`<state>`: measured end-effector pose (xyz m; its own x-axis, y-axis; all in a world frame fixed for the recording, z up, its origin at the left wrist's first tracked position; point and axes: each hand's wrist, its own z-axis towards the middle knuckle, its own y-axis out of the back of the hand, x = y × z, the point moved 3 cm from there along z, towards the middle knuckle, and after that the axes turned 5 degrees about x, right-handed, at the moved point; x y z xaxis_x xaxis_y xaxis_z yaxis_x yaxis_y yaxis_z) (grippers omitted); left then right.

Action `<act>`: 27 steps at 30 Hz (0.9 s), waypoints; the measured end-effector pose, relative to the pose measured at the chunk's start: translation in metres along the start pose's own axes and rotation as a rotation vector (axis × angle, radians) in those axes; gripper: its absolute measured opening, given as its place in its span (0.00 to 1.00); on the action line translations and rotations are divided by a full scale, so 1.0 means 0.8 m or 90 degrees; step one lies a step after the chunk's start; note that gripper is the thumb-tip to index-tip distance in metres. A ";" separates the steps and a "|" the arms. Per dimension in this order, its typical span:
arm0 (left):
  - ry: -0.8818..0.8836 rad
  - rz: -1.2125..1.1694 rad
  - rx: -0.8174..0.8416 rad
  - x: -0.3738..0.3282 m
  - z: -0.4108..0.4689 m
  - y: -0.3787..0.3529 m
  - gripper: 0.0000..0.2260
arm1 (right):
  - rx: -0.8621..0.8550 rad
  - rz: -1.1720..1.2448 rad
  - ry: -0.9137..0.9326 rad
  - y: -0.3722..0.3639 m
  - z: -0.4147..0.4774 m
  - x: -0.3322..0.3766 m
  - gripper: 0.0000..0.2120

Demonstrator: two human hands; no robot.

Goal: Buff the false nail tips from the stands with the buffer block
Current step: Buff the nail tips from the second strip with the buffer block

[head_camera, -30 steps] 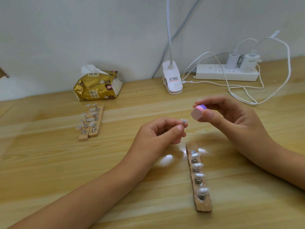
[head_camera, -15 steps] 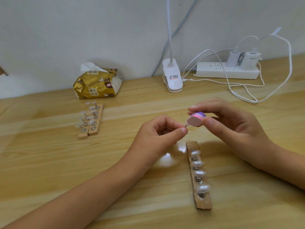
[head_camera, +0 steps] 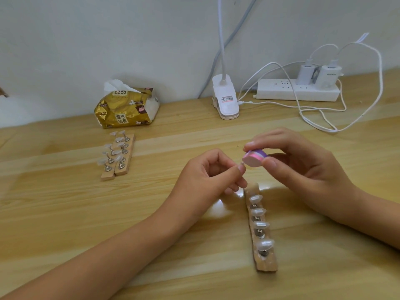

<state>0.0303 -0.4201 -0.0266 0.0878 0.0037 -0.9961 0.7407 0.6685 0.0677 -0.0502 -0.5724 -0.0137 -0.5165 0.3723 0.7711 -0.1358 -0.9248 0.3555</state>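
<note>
My left hand [head_camera: 213, 176] pinches a small clear false nail tip [head_camera: 242, 163] between thumb and forefinger; only its edge shows. My right hand [head_camera: 303, 167] grips a pink and purple buffer block [head_camera: 253, 158] between thumb and fingers, and the block's pink face touches the tip. Below both hands lies a wooden stand [head_camera: 262, 232] that carries several pearly nail tips on metal posts. At the left, a pair of wooden stands [head_camera: 118, 156] holds several clear tips.
A gold tissue pack [head_camera: 127, 107] sits at the back left by the wall. A white clip lamp base [head_camera: 226, 100] stands at the back centre. A white power strip [head_camera: 296, 90] with two chargers and looping white cables [head_camera: 320, 118] occupies the back right of the wooden table [head_camera: 65, 213].
My right hand has come down and to the left, so the buffer block now meets the nail tip. My left hand has dropped slightly with the tip.
</note>
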 end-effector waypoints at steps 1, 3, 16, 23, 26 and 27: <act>-0.001 0.003 -0.001 0.000 0.000 0.000 0.06 | 0.007 0.000 -0.018 -0.001 0.001 -0.002 0.14; -0.001 0.009 -0.002 0.001 0.000 0.000 0.06 | 0.013 0.011 -0.076 -0.001 0.002 -0.007 0.13; -0.002 0.014 -0.006 0.004 0.000 0.001 0.05 | 0.014 0.006 -0.059 -0.002 0.002 -0.004 0.13; -0.005 0.020 -0.008 0.003 0.001 0.001 0.05 | 0.019 -0.009 -0.079 -0.001 0.002 -0.008 0.09; -0.008 0.024 -0.006 0.003 0.001 0.000 0.05 | 0.016 0.000 -0.079 -0.001 0.002 -0.008 0.10; -0.007 0.021 -0.006 0.003 0.001 0.000 0.05 | 0.012 -0.002 -0.057 -0.001 0.001 -0.007 0.10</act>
<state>0.0307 -0.4205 -0.0291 0.1201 0.0175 -0.9926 0.7313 0.6746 0.1004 -0.0464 -0.5734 -0.0177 -0.4381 0.3820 0.8137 -0.1209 -0.9220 0.3678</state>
